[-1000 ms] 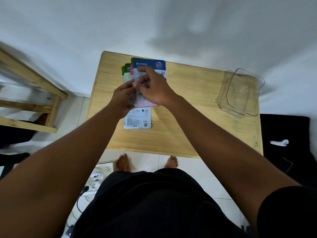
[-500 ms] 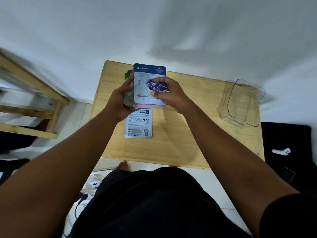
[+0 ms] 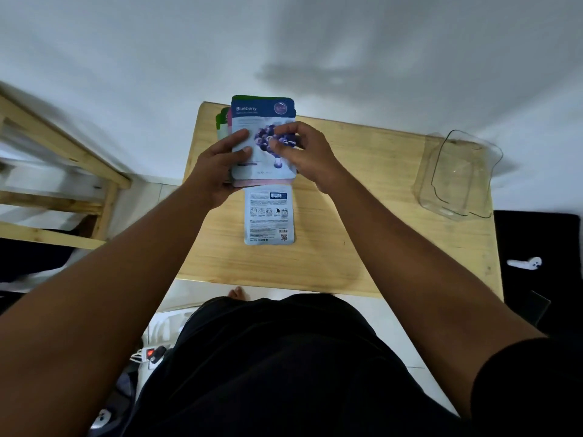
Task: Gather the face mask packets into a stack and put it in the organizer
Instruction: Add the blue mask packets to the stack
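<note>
I hold a stack of face mask packets above the wooden table [image 3: 362, 216]. A blue Blueberry packet [image 3: 263, 115] is on top, with green and pink packets fanned out behind it at the left. My left hand [image 3: 217, 165] grips the stack from the left, thumb on its face. The fingertips of my right hand [image 3: 303, 152] pinch the front of the Blueberry packet from the right. One more packet [image 3: 269, 217] lies face down on the table just below the stack. The clear plastic organizer [image 3: 457, 175] stands at the table's right edge, with nothing in it.
A wooden frame [image 3: 63, 171] stands to the left of the table. Right of the table is a black surface [image 3: 536, 263] with a small white object [image 3: 525, 263] on it. A power strip [image 3: 151, 354] and cables lie on the floor by my legs.
The fanned packets have been pushed closer together behind the Blueberry packet. My right hand slid from the packet's top to its middle. The view shifted slightly.
</note>
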A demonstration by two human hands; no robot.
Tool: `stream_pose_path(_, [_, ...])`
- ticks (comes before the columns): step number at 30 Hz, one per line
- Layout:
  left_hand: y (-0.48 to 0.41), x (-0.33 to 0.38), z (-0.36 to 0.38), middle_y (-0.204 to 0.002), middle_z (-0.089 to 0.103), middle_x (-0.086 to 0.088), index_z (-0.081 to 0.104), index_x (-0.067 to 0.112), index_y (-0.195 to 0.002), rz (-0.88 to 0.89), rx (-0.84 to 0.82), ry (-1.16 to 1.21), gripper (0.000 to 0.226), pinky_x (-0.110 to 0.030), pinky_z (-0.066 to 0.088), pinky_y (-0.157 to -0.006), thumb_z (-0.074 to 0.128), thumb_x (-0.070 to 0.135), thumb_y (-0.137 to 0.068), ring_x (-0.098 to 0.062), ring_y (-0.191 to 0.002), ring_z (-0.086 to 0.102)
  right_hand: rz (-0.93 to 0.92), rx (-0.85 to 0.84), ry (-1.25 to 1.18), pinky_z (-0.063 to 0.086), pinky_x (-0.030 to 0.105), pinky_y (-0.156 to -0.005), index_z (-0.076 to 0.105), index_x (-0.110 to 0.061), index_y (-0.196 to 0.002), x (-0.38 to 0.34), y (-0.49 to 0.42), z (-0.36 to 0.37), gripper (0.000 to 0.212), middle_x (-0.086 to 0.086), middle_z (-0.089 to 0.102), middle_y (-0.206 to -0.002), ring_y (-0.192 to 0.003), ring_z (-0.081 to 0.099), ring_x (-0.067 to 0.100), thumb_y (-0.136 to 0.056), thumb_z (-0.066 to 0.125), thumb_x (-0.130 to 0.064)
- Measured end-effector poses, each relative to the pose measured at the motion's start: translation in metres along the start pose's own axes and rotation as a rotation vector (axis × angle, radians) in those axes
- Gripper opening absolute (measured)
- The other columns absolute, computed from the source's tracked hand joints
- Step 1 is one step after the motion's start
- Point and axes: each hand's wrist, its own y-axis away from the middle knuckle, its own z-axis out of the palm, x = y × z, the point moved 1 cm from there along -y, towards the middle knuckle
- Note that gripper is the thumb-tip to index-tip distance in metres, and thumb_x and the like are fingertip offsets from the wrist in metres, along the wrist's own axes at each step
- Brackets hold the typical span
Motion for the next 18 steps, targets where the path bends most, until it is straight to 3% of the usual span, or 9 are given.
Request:
stream_pose_path(1, [0.002,0.001,-0.005,-0.118,0.071,0.002,0.073,0.028,-0.114,-0.007,0.004,0.002,0.037,-0.039,0.059,-0.074,0.072,0.004,-0.087,-0.025,-0.107,0.066,0.071,0.044,-0.089,0.06,0.032,-0.078,0.068,-0.021,-0.098,0.0,0.004,0.003,0.019,0.0,0.072,-0.11,-0.098,0.071,0.015,-0.088,0.072,-0.036])
stream_pose_path(3, [0.006,0.0,-0.017,-0.112,0.073,0.005,0.074,0.028,-0.112,-0.024,0.021,0.0,0.036,-0.037,0.059,-0.07,0.071,0.002,-0.087,-0.022,-0.101,0.068,0.207,0.158,-0.23,0.059,0.034,-0.07,0.062,-0.021,-0.092,0.012,0.011,0.009,0.029,0.001,0.073,-0.108,-0.089,0.074,0.02,-0.096,0.055,-0.049])
stream_pose_path(5, [0.009,-0.006,-0.03,-0.109,0.074,0.007,0.072,0.027,-0.117,-0.039,0.036,-0.005,0.039,-0.037,0.06,-0.069,0.07,0.002,-0.088,-0.021,-0.099,0.07,0.241,0.295,-0.126,0.055,0.034,-0.068,0.059,-0.022,-0.087,0.033,0.02,0.014,0.033,-0.002,0.072,-0.1,-0.084,0.072,0.02,-0.1,0.045,-0.049])
stream_pose_path(8, [0.015,-0.019,-0.053,-0.115,0.073,0.005,0.07,0.025,-0.122,-0.083,0.084,0.002,0.042,-0.04,0.061,-0.075,0.071,0.002,-0.087,-0.024,-0.104,0.07,0.238,0.353,0.215,0.044,0.028,-0.079,0.06,-0.019,-0.092,0.072,0.035,0.028,0.017,0.0,0.066,-0.099,-0.092,0.062,0.018,-0.092,0.063,-0.036])
stream_pose_path(12, [0.025,-0.035,-0.077,-0.124,0.071,-0.001,0.073,0.025,-0.113,-0.141,0.13,0.036,0.037,-0.043,0.063,-0.076,0.07,-0.001,-0.086,-0.03,-0.111,0.069,0.352,0.161,0.591,0.045,0.034,-0.094,0.057,-0.02,-0.119,0.104,0.054,0.058,0.068,0.009,0.051,-0.129,-0.12,0.048,0.024,-0.066,0.083,-0.054])
stream_pose_path(16, [0.032,-0.044,-0.093,-0.125,0.07,-0.003,0.071,0.021,-0.12,-0.168,0.148,0.042,0.042,-0.039,0.063,-0.068,0.069,-0.003,-0.086,-0.029,-0.107,0.07,0.373,0.214,0.52,0.049,0.033,-0.099,0.056,-0.021,-0.116,0.11,0.062,0.075,0.068,0.009,0.032,-0.137,-0.119,0.05,0.028,-0.059,0.093,-0.029])
stream_pose_path(18, [0.034,-0.044,-0.098,-0.124,0.071,-0.002,0.071,0.022,-0.119,-0.169,0.139,0.046,0.041,-0.038,0.062,-0.067,0.069,-0.003,-0.086,-0.029,-0.107,0.07,0.379,0.223,0.468,0.048,0.021,-0.092,0.057,-0.02,-0.115,0.11,0.06,0.078,0.065,0.009,0.031,-0.137,-0.113,0.052,0.025,-0.06,0.092,-0.021])
